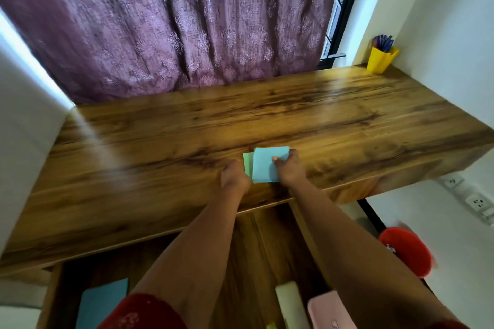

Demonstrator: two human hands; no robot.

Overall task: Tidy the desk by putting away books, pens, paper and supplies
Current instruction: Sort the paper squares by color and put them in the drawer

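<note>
A light blue paper pad [266, 164] lies near the front edge of the wooden desk [165, 141], overlapping a green pad [247, 164] under its left side. My right hand [290, 168] grips the blue pad's right edge, thumb on top and fingers round the far corner. At the green pad's left edge my left hand [234, 176] touches the desk with its fingers curled; its fingertips are hidden. A yellow cup [381, 59] full of pens stands in the desk's far right corner.
Below the desk an open wooden drawer holds a blue book [103, 302], a cream object [290, 304] and a pink case [328, 312]. A red bin [407, 250] stands on the floor at right. Purple curtain [171, 21] hangs behind the desk; wall sockets [478, 201] lie at right.
</note>
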